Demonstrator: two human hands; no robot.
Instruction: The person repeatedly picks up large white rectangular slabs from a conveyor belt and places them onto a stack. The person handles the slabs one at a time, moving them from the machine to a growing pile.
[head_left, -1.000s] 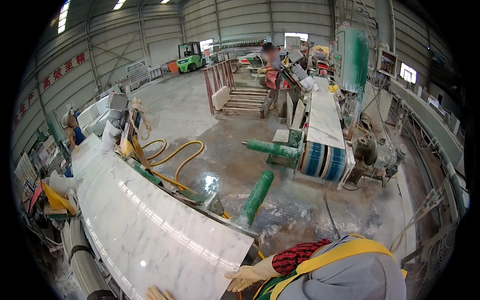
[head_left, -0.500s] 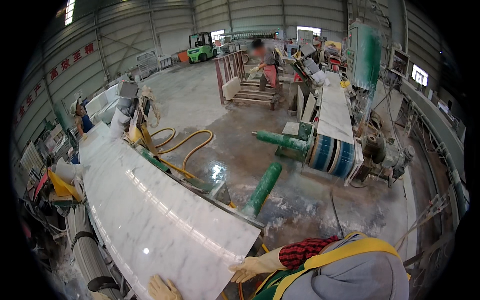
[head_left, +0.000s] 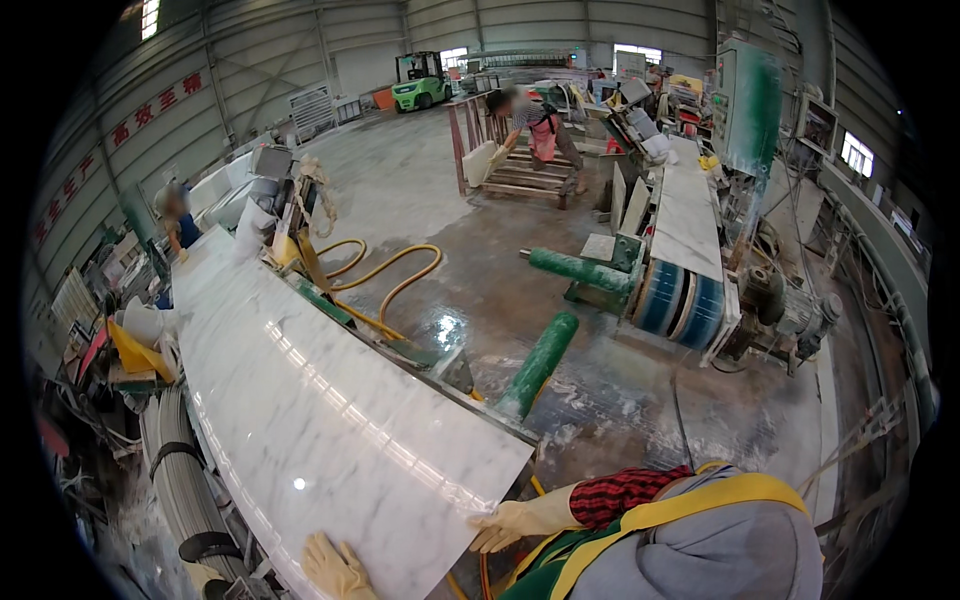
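Observation:
A long polished white marble slab (head_left: 330, 430) with grey veins runs from the lower middle toward the far left. My left hand (head_left: 335, 565), in a cream glove, lies on its near end with the fingers stretched out. At the slab's end edge is my right hand (head_left: 510, 524), gloved too. Its fingers are apart and touch the edge; whether they hook under it is not clear. The right arm wears a red-and-black checked sleeve cover (head_left: 625, 495). A green apron (head_left: 545, 575) with yellow trim shows beside it.
Green rollers (head_left: 540, 365) stick out past the slab. A second machine with a blue-striped drum (head_left: 680, 303) carries another slab (head_left: 690, 215). A yellow hose (head_left: 405, 285) loops over the wet floor. One person (head_left: 540, 130) bends at a rack; another person (head_left: 178, 220) stands far left.
The view has shifted slightly, so the scene sits a little further right. Both hands stay on the slab. The person at the rack has bent down toward a pale slab there.

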